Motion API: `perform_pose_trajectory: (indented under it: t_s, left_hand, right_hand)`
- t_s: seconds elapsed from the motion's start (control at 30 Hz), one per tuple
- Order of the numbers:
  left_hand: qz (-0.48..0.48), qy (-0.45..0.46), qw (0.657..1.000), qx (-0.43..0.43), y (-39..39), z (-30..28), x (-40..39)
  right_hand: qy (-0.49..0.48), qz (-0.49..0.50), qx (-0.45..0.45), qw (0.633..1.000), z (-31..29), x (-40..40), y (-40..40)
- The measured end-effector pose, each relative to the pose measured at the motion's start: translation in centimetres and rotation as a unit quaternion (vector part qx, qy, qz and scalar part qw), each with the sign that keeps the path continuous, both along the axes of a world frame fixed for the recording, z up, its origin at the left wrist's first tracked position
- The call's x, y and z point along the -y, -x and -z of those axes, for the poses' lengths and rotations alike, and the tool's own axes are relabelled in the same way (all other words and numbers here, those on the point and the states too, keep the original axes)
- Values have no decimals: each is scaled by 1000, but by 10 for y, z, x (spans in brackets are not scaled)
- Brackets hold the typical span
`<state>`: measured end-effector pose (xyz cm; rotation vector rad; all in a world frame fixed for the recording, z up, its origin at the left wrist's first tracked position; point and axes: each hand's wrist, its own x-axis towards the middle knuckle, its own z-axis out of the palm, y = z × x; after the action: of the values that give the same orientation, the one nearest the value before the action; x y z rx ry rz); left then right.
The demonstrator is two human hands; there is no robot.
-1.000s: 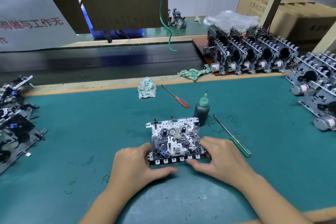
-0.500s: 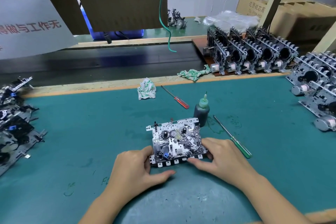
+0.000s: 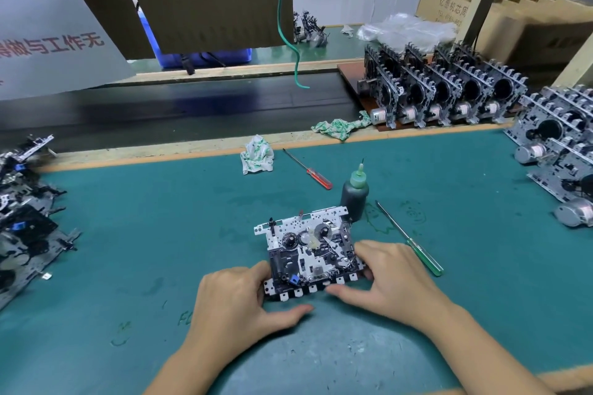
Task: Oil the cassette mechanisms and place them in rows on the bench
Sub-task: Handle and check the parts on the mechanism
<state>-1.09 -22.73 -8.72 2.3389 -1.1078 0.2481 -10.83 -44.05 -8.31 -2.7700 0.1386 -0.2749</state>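
Both hands, left point(image 3: 239, 298) and right point(image 3: 390, 277), grip the mechanism point(image 3: 309, 250) by its edges; keep it level, fingers off gears, before reaching for the oiler point(image 3: 354, 196)

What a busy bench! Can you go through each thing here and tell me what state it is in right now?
Cassette mechanism: flat on the green mat, gripped at both sides.
Left hand: holds its left edge.
Right hand: holds its right edge.
Oil bottle: upright, nozzle on, untouched.
Red screwdriver: lying loose.
Green screwdriver: lying loose.
Crumpled rag: bunched up.
Row of mechanisms: standing on edge, side by side.
Pile of mechanisms: heaped, unsorted.
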Motion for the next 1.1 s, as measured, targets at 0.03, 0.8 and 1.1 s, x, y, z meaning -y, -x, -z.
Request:
perform_pose_trajectory:
  t_s: [0.03, 0.8, 1.1]
  left_hand:
    - [-9, 1, 1000, 7, 1, 0, 1]
    - [7, 8, 999, 41, -1, 5, 2]
    - [-28, -9, 990, 140, 0, 9, 0]
  right_hand:
    - [-5, -19, -5, 1000, -2, 2, 2]
    - [27, -13, -32, 999, 2, 3, 1]
    - [23, -26, -20, 999, -4, 1, 3]
